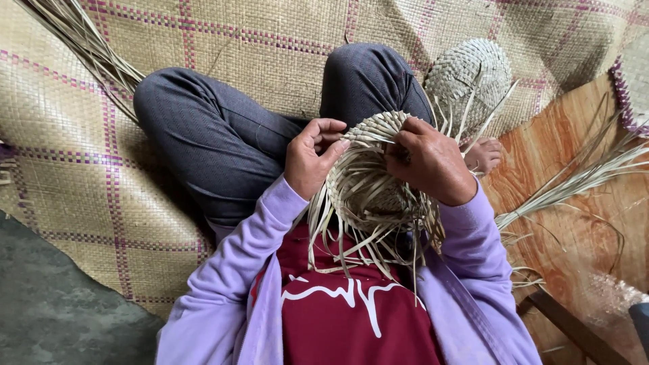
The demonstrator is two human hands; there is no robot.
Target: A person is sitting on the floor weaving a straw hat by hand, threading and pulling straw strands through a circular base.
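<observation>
half-woven straw basket [368, 182] between both hands (left [312, 159], right [429, 162])

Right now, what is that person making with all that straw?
A person sits cross-legged on a woven mat, weaving a small round basket-like piece from pale straw strips. The left hand steadies its rim while the right hand grips the other side. Loose strip ends hang into the lap. Another woven piece lies by the knee, and spare strips lie nearby.

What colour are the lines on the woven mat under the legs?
Purple lines crossing in a grid on the tan woven floor mat, clearest in the head view.
</observation>
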